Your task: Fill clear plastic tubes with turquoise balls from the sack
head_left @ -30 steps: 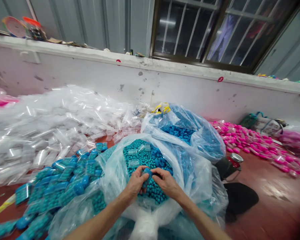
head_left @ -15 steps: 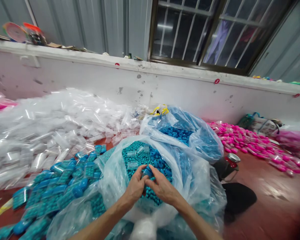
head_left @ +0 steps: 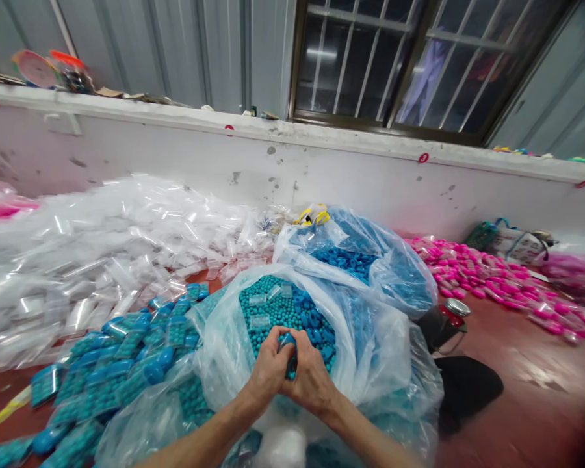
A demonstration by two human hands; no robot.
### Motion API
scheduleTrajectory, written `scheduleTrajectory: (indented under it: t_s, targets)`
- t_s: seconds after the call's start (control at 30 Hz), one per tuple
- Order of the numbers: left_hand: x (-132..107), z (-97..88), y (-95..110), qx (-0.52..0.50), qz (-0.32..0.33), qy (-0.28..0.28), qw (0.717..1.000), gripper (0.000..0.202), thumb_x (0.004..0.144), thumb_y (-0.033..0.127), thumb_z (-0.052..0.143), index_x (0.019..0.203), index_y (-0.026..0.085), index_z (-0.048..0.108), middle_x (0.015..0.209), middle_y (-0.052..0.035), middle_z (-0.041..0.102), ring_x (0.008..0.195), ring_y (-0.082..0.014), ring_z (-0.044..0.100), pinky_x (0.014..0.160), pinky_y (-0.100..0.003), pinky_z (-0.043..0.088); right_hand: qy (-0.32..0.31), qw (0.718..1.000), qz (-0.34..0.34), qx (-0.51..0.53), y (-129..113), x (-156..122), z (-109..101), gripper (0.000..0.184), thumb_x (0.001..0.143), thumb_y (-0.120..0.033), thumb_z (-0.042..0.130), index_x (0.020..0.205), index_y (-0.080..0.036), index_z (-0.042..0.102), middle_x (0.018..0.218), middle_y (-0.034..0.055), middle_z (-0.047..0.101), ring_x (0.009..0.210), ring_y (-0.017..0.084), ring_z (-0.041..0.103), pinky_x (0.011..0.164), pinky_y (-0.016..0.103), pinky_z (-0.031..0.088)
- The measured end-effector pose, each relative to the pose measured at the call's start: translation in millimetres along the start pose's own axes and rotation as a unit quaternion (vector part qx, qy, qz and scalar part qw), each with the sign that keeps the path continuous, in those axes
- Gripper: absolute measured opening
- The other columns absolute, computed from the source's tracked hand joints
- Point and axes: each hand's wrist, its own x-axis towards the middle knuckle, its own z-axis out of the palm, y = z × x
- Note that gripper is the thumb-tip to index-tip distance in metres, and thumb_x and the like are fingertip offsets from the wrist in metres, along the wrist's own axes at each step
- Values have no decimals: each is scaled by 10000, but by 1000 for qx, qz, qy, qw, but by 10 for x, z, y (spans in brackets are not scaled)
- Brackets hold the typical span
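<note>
Above the open plastic bag (head_left: 220, 367), my left hand (head_left: 267, 365) and my right hand (head_left: 312, 377) meet around a small bead-filled container with a blue cap (head_left: 287, 340). Fingers and thumbs of both hands close on it and hide most of its body. Teal beads (head_left: 268, 286) fill the bag below, with loose blue caps (head_left: 316, 322) on the right side. A few clear plastic tubes (head_left: 260, 322) lie on the beads. Left of the bag, many capped containers of teal beads (head_left: 127, 341) are heaped on the floor.
A large heap of clear tubes (head_left: 112, 240) spreads at the left. Behind my bag stands another bag (head_left: 402, 279) holding blue caps. Pink-capped containers (head_left: 497, 279) cover the floor at right, near a jar with a silver lid (head_left: 455, 309). A white wall (head_left: 253, 162) runs behind.
Both hands have drawn slightly down and toward me with the container. My fingers have wrapped further around it, and my wrists are closer together.
</note>
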Motion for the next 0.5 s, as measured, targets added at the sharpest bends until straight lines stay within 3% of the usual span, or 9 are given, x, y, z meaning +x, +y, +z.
scheduleTrajectory:
  t_s: [0.07, 0.13, 0.27, 0.33, 0.4, 0.5]
  targets:
    - [10, -13, -13, 68, 16, 3, 998, 147, 719, 261, 473, 847, 189, 490, 526, 69, 423, 481, -99, 416, 492, -203, 340, -1, 1000, 8, 1, 17, -15, 42, 700, 610, -295, 651, 1231, -144, 367, 1091, 140, 498, 920, 259, 546, 798, 394, 444]
    - [4, -87, 11, 132, 33, 2, 991, 132, 726, 240, 452, 839, 191, 498, 569, 50, 475, 530, -117, 457, 538, -217, 364, -44, 999, 13, 16, 25, -22, 58, 751, 631, -298, 644, 1287, -139, 314, 1136, 151, 482, 946, 252, 538, 810, 382, 440]
    - [-72, -506, 246, 284, 62, 5, 957, 254, 760, 260, 425, 988, 196, 515, 653, 17, 558, 625, -156, 528, 615, -240, 389, -177, 982, 15, 65, 108, 27, -29, 801, 697, -312, 609, 1370, -172, 198, 1239, 140, 443, 818, 172, 575, 753, 306, 463]
    - [-127, -831, 427, 392, 42, 47, 918, 333, 794, 316, 395, 1093, 208, 496, 608, 15, 560, 593, -175, 537, 590, -252, 386, -191, 981, 15, 40, 203, 113, -101, 661, 746, -301, 567, 1336, -166, 302, 1206, 127, 498, 833, 170, 579, 785, 299, 446]
    - [-168, -1178, 579, 502, 4, 126, 856, 378, 815, 337, 365, 1151, 216, 485, 638, -17, 604, 622, -208, 570, 603, -278, 398, -185, 982, 8, -22, 296, 254, -148, 446, 788, -269, 515, 1216, -152, 475, 1092, 107, 589, 914, 194, 570, 832, 308, 413]
    - [-181, -1640, 644, 600, -40, 212, 770, 410, 828, 322, 341, 1205, 220, 464, 762, -73, 653, 695, -251, 604, 649, -332, 419, -167, 982, -6, -94, 353, 528, -102, 292, 816, -212, 464, 1081, -159, 574, 1004, 83, 634, 982, 197, 554, 845, 286, 390]
